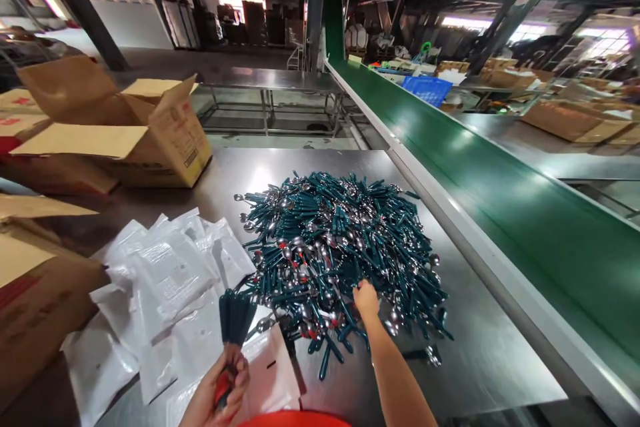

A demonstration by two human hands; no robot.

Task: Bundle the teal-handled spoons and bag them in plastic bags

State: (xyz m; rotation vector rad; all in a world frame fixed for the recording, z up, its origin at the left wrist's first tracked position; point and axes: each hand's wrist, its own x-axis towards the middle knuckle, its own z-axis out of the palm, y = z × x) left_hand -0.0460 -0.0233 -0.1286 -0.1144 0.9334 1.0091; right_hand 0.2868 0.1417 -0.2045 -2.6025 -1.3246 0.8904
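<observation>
A big heap of teal-handled metal spoons (335, 247) lies on the steel table (480, 360). My right hand (366, 299) reaches into the near edge of the heap, fingers curled down among the spoons. My left hand (226, 383) is at the bottom of the view, closed around a fanned bunch of teal spoons (235, 317) held upright by a red part in my fist. Below and left of that bunch lie several white plastic bags (165, 293).
An open cardboard box (150, 140) stands at the back left, and another carton (35, 293) sits at the left edge. A green conveyor belt (500, 193) runs along the table's right side. Something red (295, 419) shows at the bottom edge.
</observation>
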